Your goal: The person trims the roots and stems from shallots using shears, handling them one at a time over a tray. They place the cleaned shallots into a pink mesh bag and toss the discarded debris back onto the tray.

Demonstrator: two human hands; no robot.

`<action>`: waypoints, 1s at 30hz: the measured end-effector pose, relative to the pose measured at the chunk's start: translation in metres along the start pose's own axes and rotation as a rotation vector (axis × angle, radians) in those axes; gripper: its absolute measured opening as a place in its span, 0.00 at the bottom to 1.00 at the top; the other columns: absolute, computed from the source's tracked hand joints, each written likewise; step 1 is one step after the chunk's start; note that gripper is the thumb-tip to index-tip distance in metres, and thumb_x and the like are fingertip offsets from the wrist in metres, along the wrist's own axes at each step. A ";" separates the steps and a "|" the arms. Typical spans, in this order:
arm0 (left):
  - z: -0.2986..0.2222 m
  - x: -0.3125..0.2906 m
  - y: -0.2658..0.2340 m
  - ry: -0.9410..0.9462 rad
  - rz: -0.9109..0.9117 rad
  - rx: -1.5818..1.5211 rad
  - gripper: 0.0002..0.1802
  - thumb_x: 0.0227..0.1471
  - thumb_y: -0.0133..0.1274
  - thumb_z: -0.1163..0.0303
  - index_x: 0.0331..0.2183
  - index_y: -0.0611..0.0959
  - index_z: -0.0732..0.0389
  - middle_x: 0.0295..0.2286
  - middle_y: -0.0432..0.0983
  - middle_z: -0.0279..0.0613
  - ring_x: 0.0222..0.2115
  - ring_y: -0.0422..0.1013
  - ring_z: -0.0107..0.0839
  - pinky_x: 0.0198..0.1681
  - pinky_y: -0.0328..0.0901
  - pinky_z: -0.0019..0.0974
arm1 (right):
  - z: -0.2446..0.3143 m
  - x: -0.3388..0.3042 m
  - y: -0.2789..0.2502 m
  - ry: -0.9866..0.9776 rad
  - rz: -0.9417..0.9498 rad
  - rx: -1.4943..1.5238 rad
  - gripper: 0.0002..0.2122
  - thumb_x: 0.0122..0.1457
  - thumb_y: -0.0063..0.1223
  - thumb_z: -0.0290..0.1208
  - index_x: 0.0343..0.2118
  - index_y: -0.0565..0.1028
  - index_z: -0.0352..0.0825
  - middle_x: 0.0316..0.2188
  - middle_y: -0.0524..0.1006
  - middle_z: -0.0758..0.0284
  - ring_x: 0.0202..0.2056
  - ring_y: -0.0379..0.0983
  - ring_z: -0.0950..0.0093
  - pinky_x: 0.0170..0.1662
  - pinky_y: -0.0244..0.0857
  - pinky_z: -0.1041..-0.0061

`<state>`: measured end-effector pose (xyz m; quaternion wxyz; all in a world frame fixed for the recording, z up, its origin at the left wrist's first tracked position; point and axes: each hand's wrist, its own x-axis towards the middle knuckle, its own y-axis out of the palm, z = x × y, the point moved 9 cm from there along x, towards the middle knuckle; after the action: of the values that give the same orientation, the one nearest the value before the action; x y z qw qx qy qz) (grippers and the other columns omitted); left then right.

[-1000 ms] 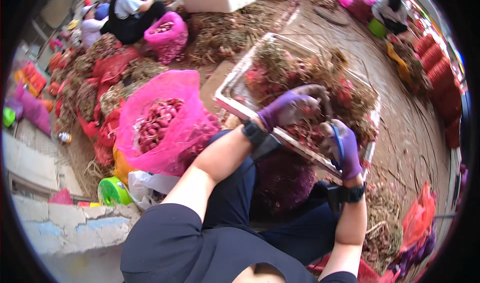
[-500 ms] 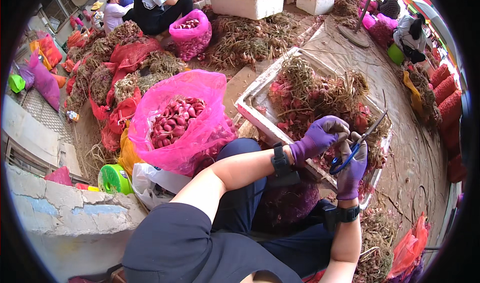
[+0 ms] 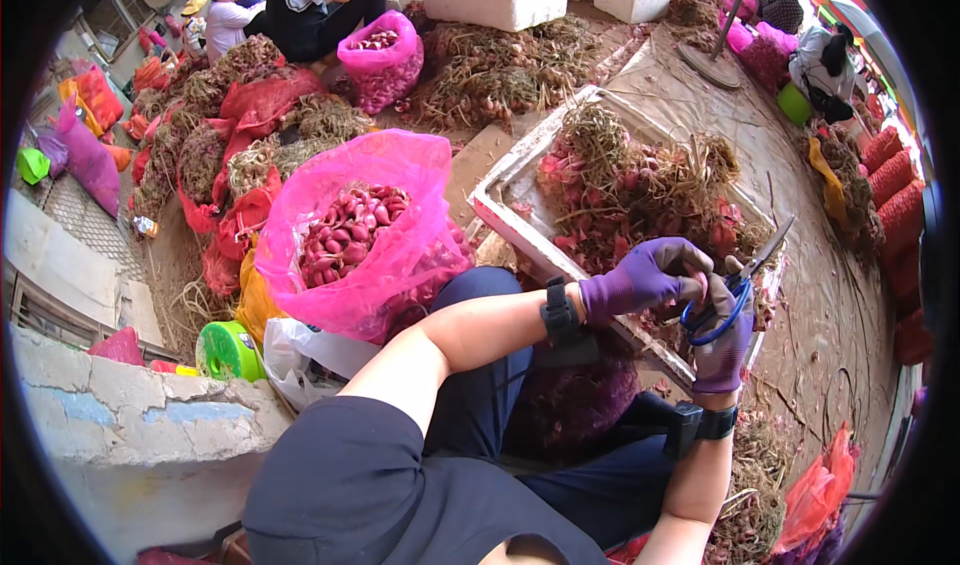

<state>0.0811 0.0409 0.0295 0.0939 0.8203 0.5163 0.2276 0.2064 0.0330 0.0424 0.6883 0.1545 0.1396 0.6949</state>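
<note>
My left hand (image 3: 645, 277), in a purple glove with grey fingers, is closed over the near side of a white foam tray (image 3: 535, 243). A small pinkish shallot (image 3: 698, 283) shows partly at its fingertips; the fingers hide the rest. Close beside it, my right hand (image 3: 722, 340), gloved alike, grips scissors (image 3: 742, 300) with blue handles. Their blades look together and point up and away to the right. Under and beyond both hands, the tray holds a heap of shallots with dry stalks (image 3: 640, 180).
At my left stands a pink mesh bag (image 3: 290, 255) of trimmed shallots, with a white plastic bag (image 3: 300, 355) and a green container (image 3: 228, 350) nearby. A broken concrete ledge (image 3: 150, 435) lies at lower left. Other people (image 3: 320, 5) sit farther off among stalk piles.
My right hand and the scissors have moved a little to the right. My left hand has turned and shifted slightly right, and a pinkish shallot now shows at its fingertips.
</note>
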 end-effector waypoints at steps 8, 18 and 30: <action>0.014 0.014 -0.060 -0.055 -0.150 -0.621 0.10 0.58 0.51 0.61 0.38 0.79 0.56 0.38 0.74 0.36 0.37 0.72 0.25 0.40 0.70 0.25 | 0.012 0.006 0.019 -0.379 0.051 -0.519 0.16 0.59 0.56 0.26 0.48 0.67 0.33 0.36 0.76 0.65 0.32 0.72 0.78 0.37 0.68 0.79; 0.021 0.007 -0.067 -0.177 -0.309 -0.709 0.09 0.60 0.50 0.60 0.37 0.78 0.55 0.31 0.75 0.31 0.25 0.69 0.19 0.24 0.66 0.19 | -0.001 -0.008 0.039 -0.638 0.087 -1.314 0.24 0.44 0.67 0.42 0.41 0.69 0.36 0.27 0.73 0.62 0.32 0.70 0.59 0.35 0.63 0.61; 0.010 0.010 -0.063 -0.014 -0.221 -0.444 0.12 0.61 0.48 0.68 0.45 0.75 0.61 0.41 0.76 0.41 0.42 0.75 0.32 0.47 0.71 0.37 | -0.004 -0.005 0.030 -0.519 0.009 -1.281 0.23 0.44 0.67 0.48 0.37 0.70 0.38 0.23 0.73 0.63 0.29 0.72 0.61 0.31 0.63 0.62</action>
<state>0.0393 0.0788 -0.0010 0.2999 0.7196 0.5394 0.3183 0.1774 0.0276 0.0509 0.6521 -0.1207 -0.4684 0.5838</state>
